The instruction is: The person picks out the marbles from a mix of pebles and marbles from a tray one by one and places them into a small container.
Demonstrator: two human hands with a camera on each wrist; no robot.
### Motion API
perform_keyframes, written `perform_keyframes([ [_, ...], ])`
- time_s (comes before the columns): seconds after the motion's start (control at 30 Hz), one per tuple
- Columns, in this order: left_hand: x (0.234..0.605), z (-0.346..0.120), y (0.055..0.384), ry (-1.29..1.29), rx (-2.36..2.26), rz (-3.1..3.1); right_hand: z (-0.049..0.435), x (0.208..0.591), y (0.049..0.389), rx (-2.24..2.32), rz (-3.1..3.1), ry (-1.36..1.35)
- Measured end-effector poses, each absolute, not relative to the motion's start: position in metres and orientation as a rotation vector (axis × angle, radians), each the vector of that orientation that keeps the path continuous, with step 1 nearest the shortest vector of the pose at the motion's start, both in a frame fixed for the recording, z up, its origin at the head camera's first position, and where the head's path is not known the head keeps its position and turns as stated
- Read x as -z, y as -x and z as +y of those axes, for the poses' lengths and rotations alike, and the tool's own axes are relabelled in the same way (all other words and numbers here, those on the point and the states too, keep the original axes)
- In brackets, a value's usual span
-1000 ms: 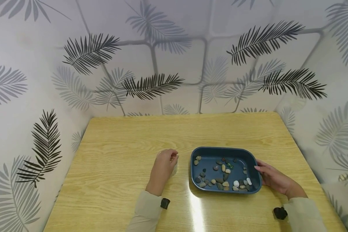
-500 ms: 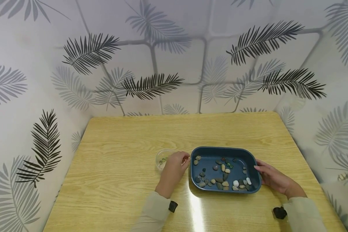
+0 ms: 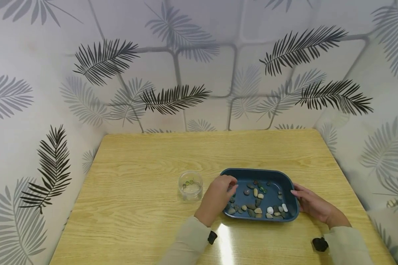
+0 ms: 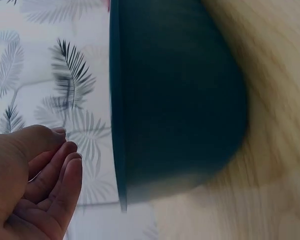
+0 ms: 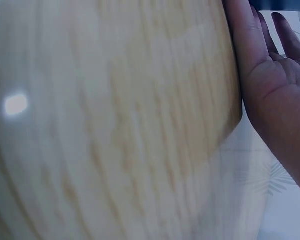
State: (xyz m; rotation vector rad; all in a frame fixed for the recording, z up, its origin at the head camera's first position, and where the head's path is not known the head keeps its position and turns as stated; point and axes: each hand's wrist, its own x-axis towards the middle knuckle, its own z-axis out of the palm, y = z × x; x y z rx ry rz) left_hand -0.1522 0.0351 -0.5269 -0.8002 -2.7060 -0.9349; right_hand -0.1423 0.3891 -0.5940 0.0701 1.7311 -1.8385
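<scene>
A dark blue rectangular tray point(image 3: 268, 176) holds several pebbles point(image 3: 251, 206) in grey, tan and white, plus small green marbles point(image 3: 264, 190) near its middle. Over the tray's left end is my left hand point(image 3: 215, 198), its fingers loosely bent and hiding that corner. In the left wrist view, nothing shows between the thumb and fingertips, which stand just outside the tray wall point(image 4: 180, 100). My right hand point(image 3: 315, 204) grips the right side, thumb at the rim and fingers along the outer wall. Left of the tray stands a clear round cup point(image 3: 190, 195) with several small green marbles point(image 3: 187, 183) inside.
The wooden table point(image 3: 136, 191) carries the tray and cup. Patterned wall covering point(image 3: 199, 73) rises behind and at both sides. A black wrist device point(image 3: 320, 243) sits below the right hand, another black device point(image 3: 212, 237) at the left cuff.
My left hand has moved right, from over the clear cup to the tray's left end, uncovering the cup. The right hand keeps its grip on the tray.
</scene>
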Motion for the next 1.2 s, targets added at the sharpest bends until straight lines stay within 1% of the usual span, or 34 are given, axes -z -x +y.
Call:
perform_keyframes([
  [0.53, 0.541, 0.081, 0.153, 0.854, 1.010, -2.812, 0.389, 0.594, 0.142, 1.846, 1.736, -0.060],
  [0.9, 0.540, 0.110, 0.149, 0.762, 1.097, -2.937, 0.390, 0.595, 0.142, 1.849, 1.716, -0.023],
  [1.2, 0.546, 0.123, 0.153, 0.698, 1.124, -2.977, 0.389, 0.595, 0.142, 1.854, 1.711, 0.002],
])
